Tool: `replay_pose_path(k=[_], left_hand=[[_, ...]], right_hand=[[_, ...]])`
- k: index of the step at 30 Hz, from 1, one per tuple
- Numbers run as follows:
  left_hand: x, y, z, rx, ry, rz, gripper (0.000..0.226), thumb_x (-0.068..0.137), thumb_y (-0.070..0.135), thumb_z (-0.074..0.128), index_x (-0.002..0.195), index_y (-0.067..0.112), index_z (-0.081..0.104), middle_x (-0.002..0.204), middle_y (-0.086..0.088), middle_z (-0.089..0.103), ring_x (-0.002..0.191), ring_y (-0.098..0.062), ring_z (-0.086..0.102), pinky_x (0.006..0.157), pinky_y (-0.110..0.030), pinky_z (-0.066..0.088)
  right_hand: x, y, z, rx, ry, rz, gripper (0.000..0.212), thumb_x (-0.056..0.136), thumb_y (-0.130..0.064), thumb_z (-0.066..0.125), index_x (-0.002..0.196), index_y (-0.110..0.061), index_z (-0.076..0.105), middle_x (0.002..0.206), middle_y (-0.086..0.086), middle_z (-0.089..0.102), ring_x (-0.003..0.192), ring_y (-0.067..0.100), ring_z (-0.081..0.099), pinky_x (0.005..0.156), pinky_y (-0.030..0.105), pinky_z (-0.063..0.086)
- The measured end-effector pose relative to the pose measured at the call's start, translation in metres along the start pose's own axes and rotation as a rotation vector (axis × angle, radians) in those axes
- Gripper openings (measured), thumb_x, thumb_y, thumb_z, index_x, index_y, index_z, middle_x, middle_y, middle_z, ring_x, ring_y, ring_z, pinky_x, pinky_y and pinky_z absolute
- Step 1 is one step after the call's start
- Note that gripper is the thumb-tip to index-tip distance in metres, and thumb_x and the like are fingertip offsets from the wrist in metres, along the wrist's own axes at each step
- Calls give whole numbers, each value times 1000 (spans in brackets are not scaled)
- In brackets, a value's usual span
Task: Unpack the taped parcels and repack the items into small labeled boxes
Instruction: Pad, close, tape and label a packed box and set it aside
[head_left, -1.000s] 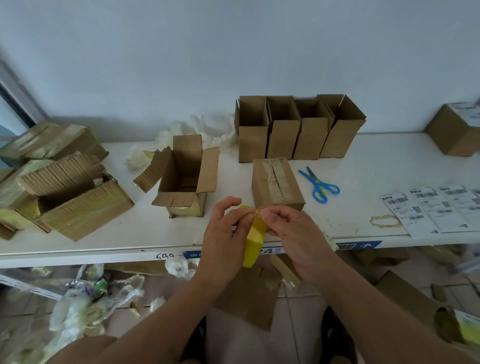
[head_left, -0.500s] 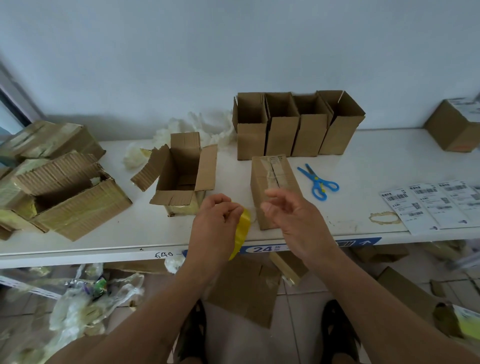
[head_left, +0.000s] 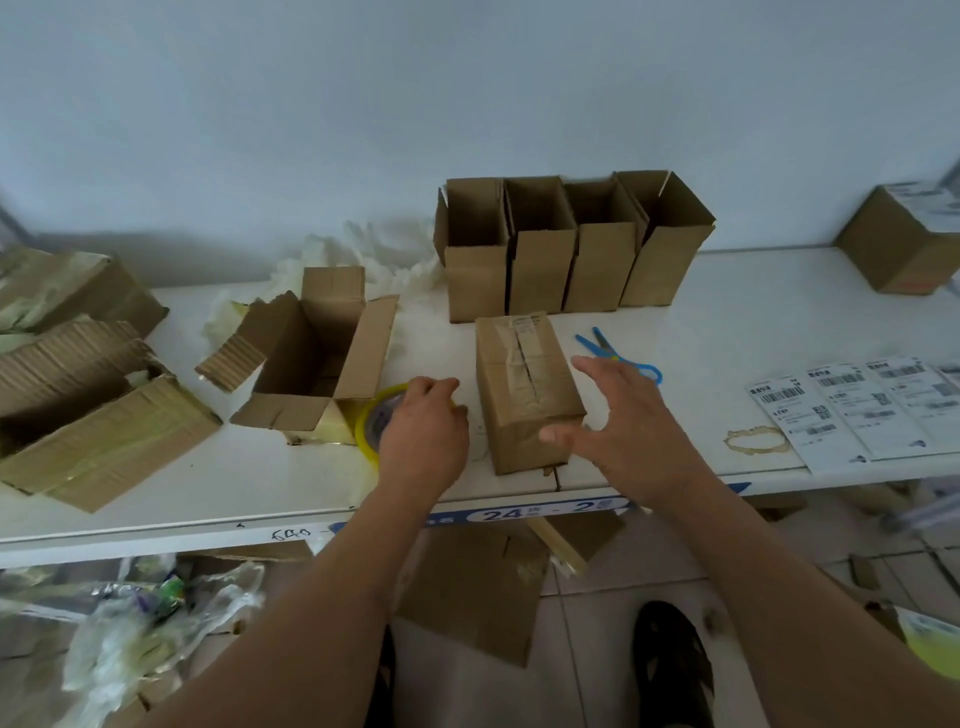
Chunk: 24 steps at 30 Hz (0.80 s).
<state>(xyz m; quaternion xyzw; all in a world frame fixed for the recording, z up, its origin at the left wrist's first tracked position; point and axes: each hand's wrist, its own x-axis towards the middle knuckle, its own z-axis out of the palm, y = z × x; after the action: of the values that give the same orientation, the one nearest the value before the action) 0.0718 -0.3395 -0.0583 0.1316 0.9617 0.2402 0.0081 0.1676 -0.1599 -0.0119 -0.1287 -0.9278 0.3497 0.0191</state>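
A small taped cardboard box (head_left: 524, 384) stands near the front edge of the white table (head_left: 753, 306). My right hand (head_left: 618, 426) is spread open just right of it, fingers straight, thumb at the box's front corner. My left hand (head_left: 423, 431) grips a yellow tape roll (head_left: 371, 426) that sits on the table left of the box. An opened parcel (head_left: 311, 358) with raised flaps stands just beyond the roll. Several open small boxes (head_left: 571, 244) stand in a row behind.
Blue scissors (head_left: 621, 351) lie right of the taped box. Printed labels (head_left: 852, 410) lie at the right, a labeled box (head_left: 904, 234) at the far right. Opened parcels (head_left: 88, 405) crowd the left end. Plastic wrap and cardboard scraps litter the floor.
Both hands moved up from below the table edge. My left hand brought the tape roll down onto the table. My right hand let go of it and opened beside the taped box.
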Motion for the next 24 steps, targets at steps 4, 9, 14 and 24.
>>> replay_pose_path(k=[4,9,14,24], left_hand=[[23,11,-18,-240,221,-114,34,100,23,45,131,21,58,133,0,55,115,-17,55,90,-30,44],[71,59,-18,-246,9,46,48,100,52,36,134,24,54,135,-1,53,125,-23,48,102,-38,39],[98,72,6,88,-237,54,68,91,76,24,127,28,56,123,-5,61,115,-28,54,97,-50,46],[95,63,12,127,-188,191,57,100,62,24,122,19,55,117,-9,60,108,-31,53,91,-47,46]], right_hand=[[15,12,4,-24,-121,68,103,75,-59,73,153,-35,10,158,-9,22,144,16,24,115,47,32],[31,17,11,-56,-180,108,124,62,-73,72,154,-32,0,156,-11,30,138,14,38,109,44,40],[32,14,20,-213,-130,88,110,61,-82,64,147,-27,22,135,-6,54,118,16,55,92,37,45],[38,20,33,-100,-124,37,88,68,-70,69,135,-22,39,122,-2,59,109,19,58,90,34,44]])
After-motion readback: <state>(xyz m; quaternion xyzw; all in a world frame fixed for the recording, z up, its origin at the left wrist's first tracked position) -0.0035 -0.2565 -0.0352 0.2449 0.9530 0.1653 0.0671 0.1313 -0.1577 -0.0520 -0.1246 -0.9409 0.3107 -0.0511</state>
